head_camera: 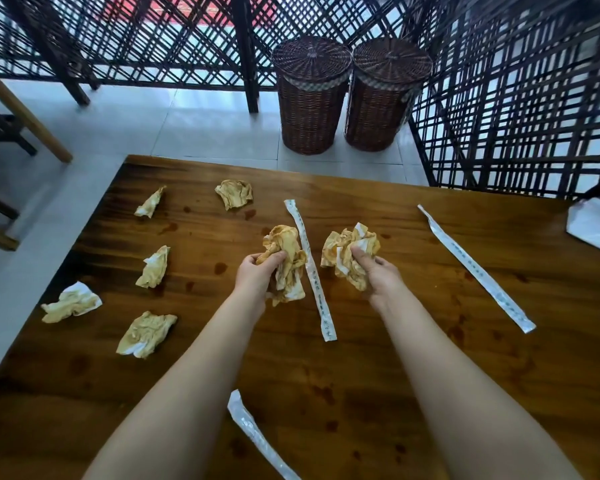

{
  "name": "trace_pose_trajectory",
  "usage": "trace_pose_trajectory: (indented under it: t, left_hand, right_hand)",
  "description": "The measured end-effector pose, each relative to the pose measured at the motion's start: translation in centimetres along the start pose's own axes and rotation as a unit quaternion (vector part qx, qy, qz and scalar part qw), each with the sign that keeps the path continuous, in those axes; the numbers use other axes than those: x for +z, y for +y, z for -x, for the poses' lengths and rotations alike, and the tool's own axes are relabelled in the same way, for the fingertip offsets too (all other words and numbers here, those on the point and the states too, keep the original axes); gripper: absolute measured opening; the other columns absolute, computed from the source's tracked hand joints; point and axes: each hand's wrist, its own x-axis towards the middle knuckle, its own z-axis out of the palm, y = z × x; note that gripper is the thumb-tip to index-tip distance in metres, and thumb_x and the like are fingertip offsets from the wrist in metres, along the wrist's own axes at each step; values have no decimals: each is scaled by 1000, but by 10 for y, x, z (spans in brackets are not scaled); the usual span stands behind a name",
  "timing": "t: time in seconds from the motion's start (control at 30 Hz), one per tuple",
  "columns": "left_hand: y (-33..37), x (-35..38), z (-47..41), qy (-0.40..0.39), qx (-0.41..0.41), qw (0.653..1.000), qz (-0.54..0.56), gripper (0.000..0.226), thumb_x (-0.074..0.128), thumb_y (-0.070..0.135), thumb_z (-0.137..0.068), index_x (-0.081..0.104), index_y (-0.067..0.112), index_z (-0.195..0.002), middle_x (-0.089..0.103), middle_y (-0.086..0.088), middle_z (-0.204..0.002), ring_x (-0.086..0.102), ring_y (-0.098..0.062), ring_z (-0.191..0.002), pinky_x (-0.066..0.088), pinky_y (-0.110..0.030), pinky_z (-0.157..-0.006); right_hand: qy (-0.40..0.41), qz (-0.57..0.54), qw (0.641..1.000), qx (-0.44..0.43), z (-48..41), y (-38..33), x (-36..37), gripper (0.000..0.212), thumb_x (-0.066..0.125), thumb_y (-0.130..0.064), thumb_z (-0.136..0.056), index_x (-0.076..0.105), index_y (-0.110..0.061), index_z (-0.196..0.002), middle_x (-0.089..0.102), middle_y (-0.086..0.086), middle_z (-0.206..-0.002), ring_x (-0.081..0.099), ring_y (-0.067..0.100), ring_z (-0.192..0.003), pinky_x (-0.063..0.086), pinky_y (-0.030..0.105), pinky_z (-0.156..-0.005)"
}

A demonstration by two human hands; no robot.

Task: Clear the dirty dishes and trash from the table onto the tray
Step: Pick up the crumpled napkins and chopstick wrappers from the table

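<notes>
Left hand (257, 273) has its fingers curled round a stained napkin wad (288, 252), and the right hand (378, 277) grips a second wad (349, 251) the same way. Both arms are stretched out low over the tabletop (326, 375). A paper chopstick sleeve (312, 271) lies between the two wads. Five more crumpled napkins (146, 334) sit loose off to the left, and two other sleeves (475, 268) lie further out. Past the far edge, two wicker baskets (310, 98) stand on the floor (222, 126) with lids on, so can't tell what's inside.

napkins (153, 268) left | wrapper (475, 268) right (on table (361, 375)) | baskets (347, 98) behind
</notes>
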Motion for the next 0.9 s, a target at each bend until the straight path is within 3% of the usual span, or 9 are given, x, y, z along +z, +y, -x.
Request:
trace_pose_trajectory:
  t: [0.17,0.37,0.5,0.67,0.77,0.9]
  left_hand:
    - [5,7,-15,8,5,1000,-14,45,76,30,-80,51,16,-115,64,-9,-110,65,-27,-99,54,-48,-90]
    - [7,10,-30,5,15,1000,-2,46,78,29,-78,50,18,-113,63,-8,-114,64,-26,-102,54,-50,-90]
    - [5,9,-35,14,6,1000,12,46,78,26,-79,50,18,-114,63,-7,-113,64,-24,-101,54,-48,-89]
    - [-1,5,-38,21,-2,999,26,44,78,25,-79,49,19,-111,64,-7,-112,65,-25,-100,54,-46,-89]
    - [-4,3,-40,23,-9,999,31,42,79,26,-77,50,21,-108,64,-8,-112,65,-25,-100,55,-47,-89]
    - [-5,5,-37,19,-18,999,34,39,79,26,-77,50,22,-103,64,-8,-111,65,-26,-101,55,-47,-89]
  right_hand:
    - [16,21,1000,-10,-18,-9,14,63,79,-25,-78,51,-5,-131,67,14,-117,66,25,-99,50,40,-98]
    - [26,80,996,5,-36,-1,34,74,84,-37,-68,54,-9,-130,66,10,-118,64,27,-105,49,43,-99]
    - [69,117,991,-20,-45,6,44,58,81,-32,-75,59,-8,-123,66,6,-117,61,25,-108,46,34,-96]
    - [97,157,981,-51,-52,14,52,38,80,-26,-76,68,-9,-108,71,3,-104,65,18,-92,50,31,-83]
    - [103,154,981,-54,-53,15,55,37,80,-23,-77,67,-8,-108,69,-1,-98,63,15,-88,46,27,-76]
    - [123,175,975,-55,-54,16,55,41,79,-25,-78,65,-8,-112,64,-3,-98,58,15,-89,45,29,-78]
